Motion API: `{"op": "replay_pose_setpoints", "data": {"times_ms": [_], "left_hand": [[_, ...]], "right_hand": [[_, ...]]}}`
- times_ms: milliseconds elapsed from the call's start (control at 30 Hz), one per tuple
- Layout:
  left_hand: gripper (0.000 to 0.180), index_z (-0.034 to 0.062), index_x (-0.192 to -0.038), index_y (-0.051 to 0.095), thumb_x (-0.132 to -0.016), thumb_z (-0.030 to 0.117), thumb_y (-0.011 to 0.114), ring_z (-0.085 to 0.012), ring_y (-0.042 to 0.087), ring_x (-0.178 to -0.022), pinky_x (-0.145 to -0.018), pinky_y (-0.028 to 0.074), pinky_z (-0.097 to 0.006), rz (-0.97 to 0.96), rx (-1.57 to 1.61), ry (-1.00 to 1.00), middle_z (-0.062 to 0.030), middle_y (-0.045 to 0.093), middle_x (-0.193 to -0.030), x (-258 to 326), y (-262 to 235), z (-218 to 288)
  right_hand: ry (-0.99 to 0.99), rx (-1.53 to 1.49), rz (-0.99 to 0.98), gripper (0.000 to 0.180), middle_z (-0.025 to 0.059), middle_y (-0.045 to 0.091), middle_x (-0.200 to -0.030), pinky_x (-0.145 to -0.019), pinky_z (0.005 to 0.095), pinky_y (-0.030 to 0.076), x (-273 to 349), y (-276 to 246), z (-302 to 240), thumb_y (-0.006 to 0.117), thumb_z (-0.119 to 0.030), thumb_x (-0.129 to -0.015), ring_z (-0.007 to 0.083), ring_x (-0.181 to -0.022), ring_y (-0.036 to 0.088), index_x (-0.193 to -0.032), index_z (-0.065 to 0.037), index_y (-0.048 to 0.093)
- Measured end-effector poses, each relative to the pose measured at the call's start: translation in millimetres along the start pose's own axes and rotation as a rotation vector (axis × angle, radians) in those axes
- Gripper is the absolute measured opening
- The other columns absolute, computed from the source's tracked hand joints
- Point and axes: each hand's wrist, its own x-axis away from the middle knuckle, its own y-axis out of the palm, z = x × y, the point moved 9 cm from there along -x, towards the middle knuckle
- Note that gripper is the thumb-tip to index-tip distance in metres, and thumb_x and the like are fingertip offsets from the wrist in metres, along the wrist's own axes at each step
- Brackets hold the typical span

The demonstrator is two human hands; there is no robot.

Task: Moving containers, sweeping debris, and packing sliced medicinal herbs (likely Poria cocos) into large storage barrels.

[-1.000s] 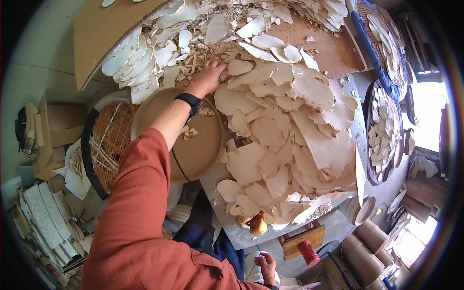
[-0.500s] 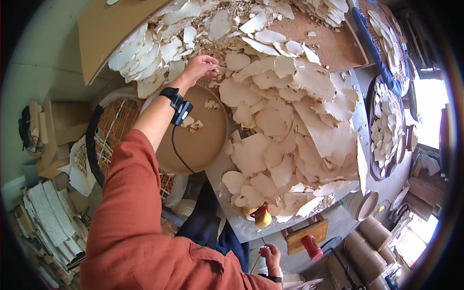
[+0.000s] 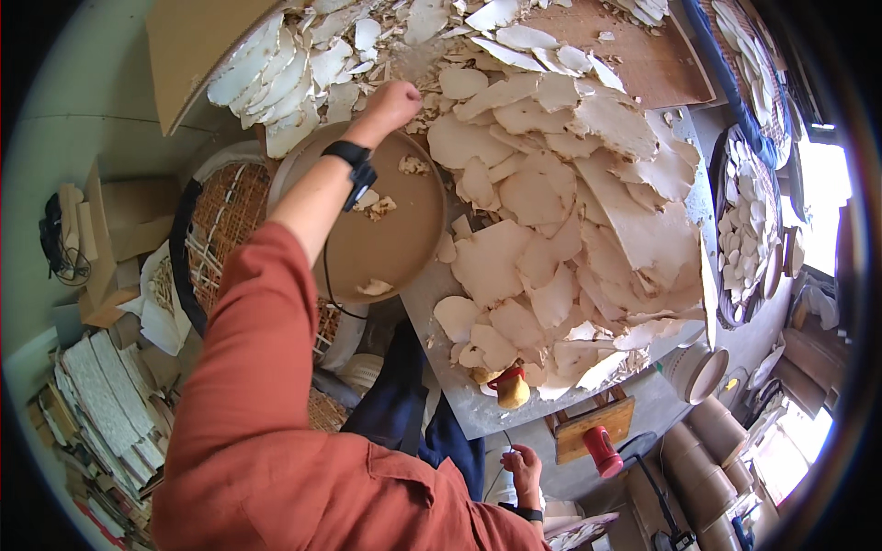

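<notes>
My left hand [image 3: 393, 103] is closed above the far rim of a shallow round brown tray [image 3: 409, 262]. Its curled fingers face away, so whatever they hold is hidden. Small pale broken bits [image 3: 377, 204] and one pale flake [image 3: 375, 287] lie in the tray. Beside it spreads a big heap of thin, flat off-white slices [image 3: 533, 188] with browned edges. More slices [image 3: 262, 78] and crumbs lie beyond my left hand. Low in the view, my right hand [image 3: 524, 470] hangs beside the table with bent fingers near a thin cable; its contents are too small to make out.
A yellow-and-red object [image 3: 511, 387] sits at the table's near edge. Below stand a wooden stool [image 3: 595, 430] and a red container [image 3: 602, 452]. Slices cover a round rack [image 3: 742, 225] at right. A woven basket [image 3: 220, 230] and cardboard boxes [image 3: 129, 230] are at left.
My left hand has turned, its fingers now curled out of sight; before, they pinched a small pale bit. A pale flake now shows near the tray's near rim. The whole view has shifted slightly.
</notes>
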Motion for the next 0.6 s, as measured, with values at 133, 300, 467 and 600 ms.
{"op": "replay_pose_setpoints", "data": {"times_ms": [133,300,467,600], "left_hand": [[0.031,0.0047,-0.086,0.063,-0.065,0.026,0.071,-0.0214,0.062,-0.071,-0.065,0.048,-0.030,0.073,-0.208,-0.132,-0.0087,0.064,-0.079,-24,18,-27],[0.022,0.0047,-0.083,0.060,-0.067,0.018,0.065,-0.0253,0.062,-0.083,-0.070,0.049,-0.035,0.126,-0.136,-0.205,-0.0166,0.063,-0.084,-17,-4,-9],[0.013,0.0001,-0.092,0.055,-0.082,0.009,0.058,-0.0162,0.062,-0.082,-0.068,0.052,-0.025,-0.151,0.900,-0.106,-0.0093,0.062,-0.087,1,-11,52],[0.020,-0.0015,-0.103,0.056,-0.085,0.008,0.055,-0.0155,0.062,-0.078,-0.072,0.052,-0.025,-0.192,1.075,-0.031,-0.0087,0.062,-0.094,8,-22,64]], "right_hand": [[0.023,-0.006,0.012,0.026,0.0137,0.063,-0.082,-0.060,0.0263,0.051,5,2,-6,0.050,-0.014,-0.086,0.0197,-0.070,0.063,-0.105,0.004,0.052],[0.029,-0.037,0.014,0.023,0.0114,0.063,-0.081,-0.060,0.0247,0.049,6,5,-10,0.048,-0.013,-0.088,0.0171,-0.069,0.062,-0.105,0.003,0.052],[0.030,-0.036,0.008,0.023,0.0107,0.063,-0.081,-0.060,0.0247,0.049,10,8,-7,0.048,-0.013,-0.088,0.0162,-0.068,0.061,-0.105,0.003,0.052],[0.002,-0.020,0.010,0.025,0.0142,0.063,-0.082,-0.062,0.0273,0.051,4,9,-16,0.050,-0.012,-0.086,0.0200,-0.071,0.063,-0.104,0.004,0.053]]}}
